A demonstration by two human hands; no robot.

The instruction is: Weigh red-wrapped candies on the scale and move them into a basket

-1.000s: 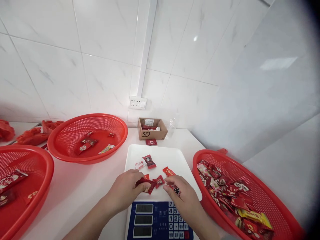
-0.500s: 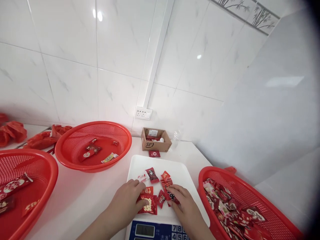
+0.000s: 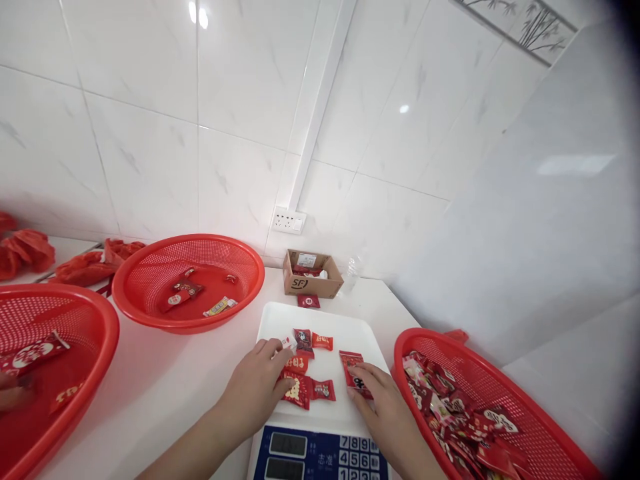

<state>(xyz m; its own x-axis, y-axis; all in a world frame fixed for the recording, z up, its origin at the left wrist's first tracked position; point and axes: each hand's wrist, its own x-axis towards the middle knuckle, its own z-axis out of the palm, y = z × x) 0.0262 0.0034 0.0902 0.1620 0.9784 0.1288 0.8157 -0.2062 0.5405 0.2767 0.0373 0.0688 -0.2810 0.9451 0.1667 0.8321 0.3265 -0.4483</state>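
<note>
Several red wrapped candies (image 3: 310,365) lie spread on the white pan of an electronic scale (image 3: 320,321) with a blue keypad front (image 3: 320,459). My left hand (image 3: 253,390) rests on the pan's left side, fingers bent over a red packet (image 3: 299,390) and touching it. Over on the right of the pan, my right hand (image 3: 383,403) lies with fingers stretched flat on another red packet (image 3: 354,371). Neither hand lifts anything.
A red mesh basket (image 3: 500,393) full of candies stands at the right. Another red basket (image 3: 190,283) with a few candies stands behind left, and a third (image 3: 75,347) at far left. A small cardboard box (image 3: 311,275) sits by the wall, under a socket (image 3: 289,220).
The candies have been spread apart on the pan. My right hand has slid a packet to the right, and my left hand has stayed over the left group.
</note>
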